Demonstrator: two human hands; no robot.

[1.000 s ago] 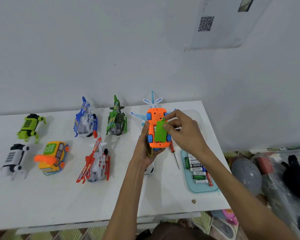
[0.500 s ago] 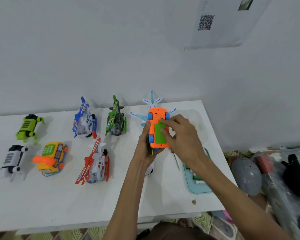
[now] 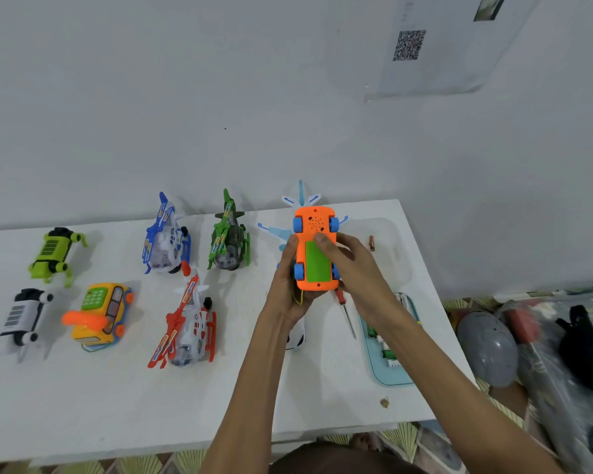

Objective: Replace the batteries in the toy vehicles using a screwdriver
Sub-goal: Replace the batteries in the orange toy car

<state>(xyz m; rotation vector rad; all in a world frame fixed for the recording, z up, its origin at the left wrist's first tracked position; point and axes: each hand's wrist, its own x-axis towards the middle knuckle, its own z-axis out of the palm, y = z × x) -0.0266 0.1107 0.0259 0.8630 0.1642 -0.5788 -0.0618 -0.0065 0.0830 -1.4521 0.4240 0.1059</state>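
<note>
Orange toy car (image 3: pixel 314 234) is being held belly-up over the desk's (image 3: pixel 83 398) far right part, its long axis running toward the far edge. Left hand (image 3: pixel 285 285) is cradling it; right hand (image 3: pixel 351 265) is pressing the green battery cover (image 3: pixel 317 266). Screwdriver (image 3: pixel 345 311) is lying just under the right hand, the nearer one.

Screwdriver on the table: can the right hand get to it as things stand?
Probably yes. The screwdriver lies uncovered on the table, just below the right hand. That hand first has to let go of the orange toy car, which the left hand also grips.
</note>
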